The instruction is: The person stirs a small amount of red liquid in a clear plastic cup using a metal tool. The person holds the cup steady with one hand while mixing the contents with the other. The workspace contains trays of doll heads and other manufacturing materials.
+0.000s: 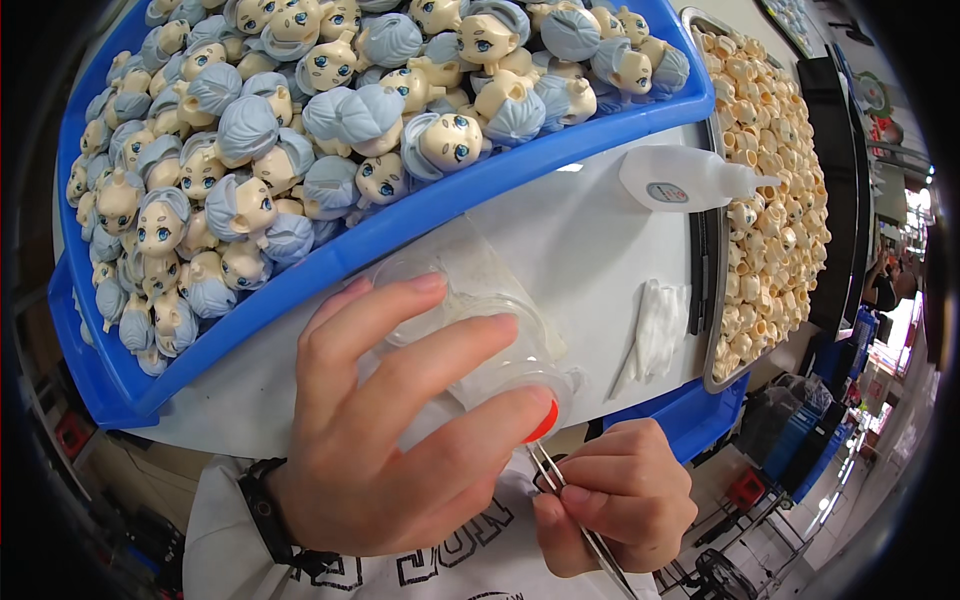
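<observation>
A white bench (590, 240) carries the work, its bare top showing between the trays. On the far left a blue tray (420, 215) sits raised on it, heaped with doll heads (300, 130) that have pale blue-grey hair and painted blue eyes. On the right a metal tray (708, 300) holds a mass of small cream-coloured parts (775, 180). A white squeeze bottle (685, 178) lies on its side on the bench, nozzle pointing right over the metal tray's edge, and a small heap of white cloth or tissue (655, 335) lies nearer, just beside that tray. Near the person, the left hand (390, 440) has its fingers curled around a clear plastic jar (490, 350) with a red-orange piece at its near end, tilted over the bench's near edge. The right hand (620, 505) has its fingers pinched shut on metal tweezers (575, 515), whose tips point up toward the jar's red end. Beyond the bench on the right the room shows dark machinery, blue crates on the floor and a bright doorway, where another person stands far off.
</observation>
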{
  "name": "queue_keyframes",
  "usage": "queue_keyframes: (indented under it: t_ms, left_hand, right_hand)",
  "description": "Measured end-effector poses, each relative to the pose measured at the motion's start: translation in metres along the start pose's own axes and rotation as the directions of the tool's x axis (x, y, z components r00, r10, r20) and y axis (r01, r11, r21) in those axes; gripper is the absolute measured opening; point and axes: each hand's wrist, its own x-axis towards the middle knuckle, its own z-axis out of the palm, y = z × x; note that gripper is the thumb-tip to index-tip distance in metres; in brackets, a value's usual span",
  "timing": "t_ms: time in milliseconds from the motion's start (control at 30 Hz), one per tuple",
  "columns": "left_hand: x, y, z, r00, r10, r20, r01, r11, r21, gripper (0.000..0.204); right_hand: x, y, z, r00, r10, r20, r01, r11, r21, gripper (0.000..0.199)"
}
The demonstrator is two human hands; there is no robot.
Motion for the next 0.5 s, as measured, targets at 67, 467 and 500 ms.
queue_keyframes:
  t_ms: [67, 467, 500]
  left_hand:
    - [0.0, 0.0, -0.001, 1.0, 0.001, 0.008, -0.001, 1.0, 0.004, 0.032]
    - [-0.001, 0.001, -0.001, 1.0, -0.019, 0.008, 0.018, 1.0, 0.013, 0.032]
    - [0.0, 0.001, -0.001, 1.0, -0.015, 0.013, 0.015, 1.0, 0.008, 0.032]
  right_hand:
    - [0.0, -0.002, -0.001, 0.999, 0.034, 0.019, -0.034, 0.999, -0.02, 0.028]
    - [-0.002, -0.002, -0.008, 0.995, -0.002, 0.097, 0.003, 1.0, -0.011, 0.037]
    - [-0.003, -0.002, -0.01, 0.994, -0.013, 0.106, 0.014, 1.0, -0.008, 0.039]
